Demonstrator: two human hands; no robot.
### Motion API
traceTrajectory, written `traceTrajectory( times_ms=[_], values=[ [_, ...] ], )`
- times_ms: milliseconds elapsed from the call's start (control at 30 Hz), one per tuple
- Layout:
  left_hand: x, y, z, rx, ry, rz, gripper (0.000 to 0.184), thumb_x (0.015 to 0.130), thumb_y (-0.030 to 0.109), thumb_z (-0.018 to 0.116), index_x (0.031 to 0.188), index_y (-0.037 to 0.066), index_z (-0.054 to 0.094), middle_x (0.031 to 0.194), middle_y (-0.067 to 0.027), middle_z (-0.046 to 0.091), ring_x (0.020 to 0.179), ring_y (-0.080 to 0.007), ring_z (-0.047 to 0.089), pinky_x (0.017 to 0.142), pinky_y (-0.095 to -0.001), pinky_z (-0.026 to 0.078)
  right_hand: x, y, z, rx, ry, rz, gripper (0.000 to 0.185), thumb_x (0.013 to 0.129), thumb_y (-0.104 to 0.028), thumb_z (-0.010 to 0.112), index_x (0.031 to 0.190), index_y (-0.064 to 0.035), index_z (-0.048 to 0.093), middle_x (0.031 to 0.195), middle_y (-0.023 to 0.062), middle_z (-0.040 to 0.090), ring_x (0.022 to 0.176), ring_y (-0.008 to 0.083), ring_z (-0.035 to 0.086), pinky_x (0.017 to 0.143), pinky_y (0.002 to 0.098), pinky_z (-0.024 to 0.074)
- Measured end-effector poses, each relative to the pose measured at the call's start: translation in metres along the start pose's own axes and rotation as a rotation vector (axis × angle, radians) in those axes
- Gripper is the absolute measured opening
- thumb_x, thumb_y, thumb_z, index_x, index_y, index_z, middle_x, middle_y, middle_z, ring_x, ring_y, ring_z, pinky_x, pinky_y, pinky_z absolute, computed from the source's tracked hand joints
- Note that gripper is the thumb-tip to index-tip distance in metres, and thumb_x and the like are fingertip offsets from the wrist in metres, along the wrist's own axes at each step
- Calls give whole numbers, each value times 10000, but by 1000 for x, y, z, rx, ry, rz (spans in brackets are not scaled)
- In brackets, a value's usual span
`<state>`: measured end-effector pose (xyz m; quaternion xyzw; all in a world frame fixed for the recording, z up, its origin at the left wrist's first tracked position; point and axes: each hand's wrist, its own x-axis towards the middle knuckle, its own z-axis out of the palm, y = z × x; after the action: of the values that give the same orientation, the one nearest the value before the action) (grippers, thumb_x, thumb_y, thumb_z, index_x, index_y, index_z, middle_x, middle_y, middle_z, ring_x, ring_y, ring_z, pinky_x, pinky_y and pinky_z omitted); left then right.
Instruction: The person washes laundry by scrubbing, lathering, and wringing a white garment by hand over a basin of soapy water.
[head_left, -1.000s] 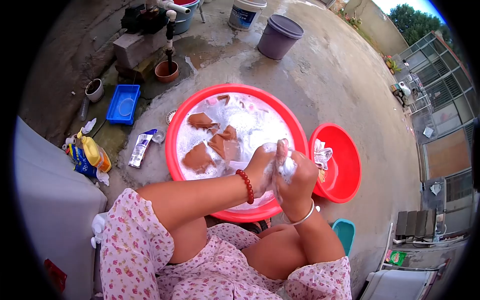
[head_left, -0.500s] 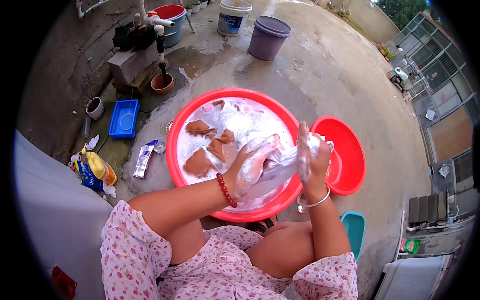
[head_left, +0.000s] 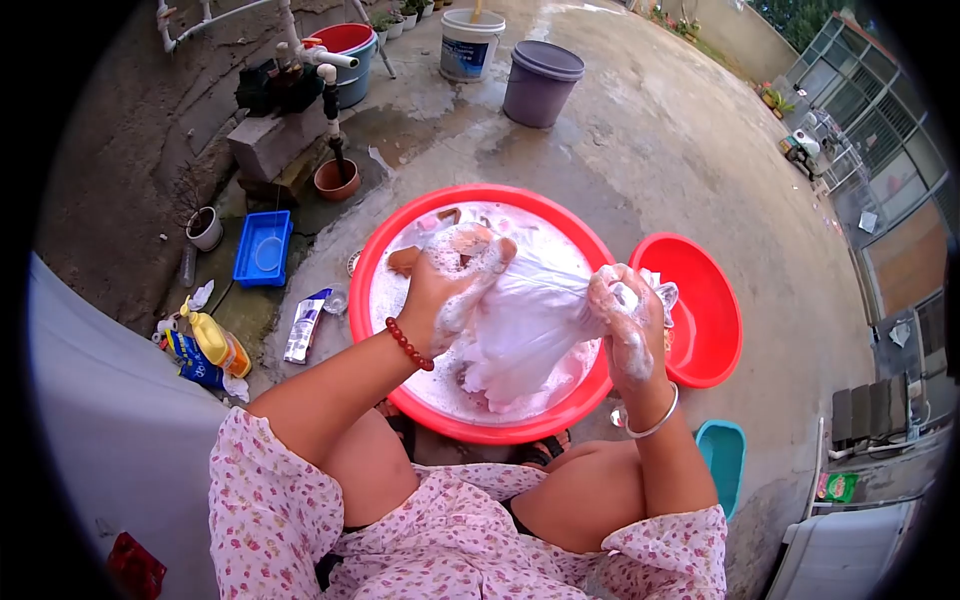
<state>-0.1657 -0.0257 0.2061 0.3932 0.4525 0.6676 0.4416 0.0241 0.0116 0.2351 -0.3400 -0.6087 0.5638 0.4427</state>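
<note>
Over the large red basin (head_left: 372, 235) a wet white cloth (head_left: 528, 325) is stretched between my two hands, its lower part hanging to the suds. My left hand (head_left: 455, 285), covered in foam, is closed on the cloth's left side. At its right side my right hand (head_left: 630, 325), also foamy, grips the bunched fabric. White suds (head_left: 540, 237) fill the basin. A piece of brown cloth (head_left: 403, 260) shows in them just beyond my left hand; the rest of it is hidden by my hand and the white cloth.
A smaller red basin (head_left: 712, 320) with some white fabric at its edge stands right of the large one. Near my right leg is a teal basin (head_left: 722, 460). Left are a blue tray (head_left: 263, 225), a yellow bottle (head_left: 212, 340) and a packet (head_left: 305, 325). Beyond stands a purple bucket (head_left: 543, 85).
My hands have moved apart, spreading the white cloth that was bunched between them. My left hand has shifted left and away from me, and my right hand's fingers have closed on the cloth.
</note>
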Motion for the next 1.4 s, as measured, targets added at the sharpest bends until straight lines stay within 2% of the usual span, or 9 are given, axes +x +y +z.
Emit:
traceTrajectory(
  times_ms=[467, 533, 600, 733, 867, 1033, 1167, 1300, 1400],
  values=[
    [12, -65, 36, -141, 71, -45, 245, 912, 249, 519, 766, 55, 548, 659, 37, 455, 605, -52, 380, 526, -247, 341, -8, -3, 38, -381, 55, -94, 172, 840, -142, 613, 723, -28, 560, 583, 40, 524, 487, 118, 476, 483, 270, 381],
    [-2, -60, 49, -608, 7, -418, 205, 913, 202, 493, 777, 59, 544, 698, 22, 488, 639, -68, 456, 562, -245, 382, -5, 14, 37, -826, -50, -567, 225, 820, -137, 628, 643, -28, 541, 526, 126, 500, 424, 245, 477, 442, 325, 374],
    [-16, -24, 70, -958, -3, -669, 175, 913, 190, 489, 834, 52, 560, 729, 16, 492, 644, -80, 465, 579, -243, 404, 16, 16, 30, -1007, 172, -592, 314, 829, -154, 621, 578, -24, 486, 531, 166, 480, 450, 320, 476, 427, 372, 348],
    [-24, -32, 68, -755, -155, -552, 133, 905, 164, 508, 884, 48, 571, 778, -14, 547, 691, -107, 532, 623, -246, 448, 23, 19, 13, -977, 304, -547, 300, 837, -151, 601, 591, -11, 503, 528, 169, 474, 466, 344, 466, 444, 395, 353],
    [-11, -31, 47, -763, -114, -655, 179, 917, 187, 489, 813, 65, 569, 726, -19, 545, 635, -104, 522, 545, -283, 425, -14, 12, 38, -1013, 6, -651, 252, 792, -132, 633, 594, -46, 502, 526, 158, 474, 471, 323, 493, 434, 393, 352],
    [-34, -34, 58, -413, -217, -439, 220, 920, 277, 493, 916, 70, 568, 847, -52, 592, 762, -137, 583, 680, -298, 497, 12, 14, 12, -1026, 242, -486, 296, 849, -117, 584, 603, 25, 499, 515, 176, 437, 458, 326, 427, 462, 386, 326],
    [-17, -21, 47, -965, -107, -922, 198, 913, 244, 477, 791, 101, 541, 700, -28, 553, 628, -132, 556, 558, -244, 449, -21, -1, 47, -996, -12, -642, 238, 811, -162, 614, 627, -46, 516, 538, 173, 476, 499, 341, 507, 456, 404, 376],
    [-24, -46, 44, -933, -361, -588, 209, 937, 195, 437, 924, 54, 590, 851, -48, 618, 726, -145, 603, 675, -279, 504, 21, 10, 19, -1171, 228, -461, 204, 753, -152, 637, 636, -34, 519, 573, 179, 507, 531, 344, 520, 474, 422, 383],
    [-28, -43, 46, -930, -219, -677, 197, 916, 229, 492, 926, 51, 575, 874, -48, 602, 749, -140, 601, 665, -274, 508, 3, 10, 28, -1114, 168, -455, 205, 755, -143, 634, 641, -32, 505, 554, 166, 486, 529, 344, 514, 483, 431, 378]
  ],
)
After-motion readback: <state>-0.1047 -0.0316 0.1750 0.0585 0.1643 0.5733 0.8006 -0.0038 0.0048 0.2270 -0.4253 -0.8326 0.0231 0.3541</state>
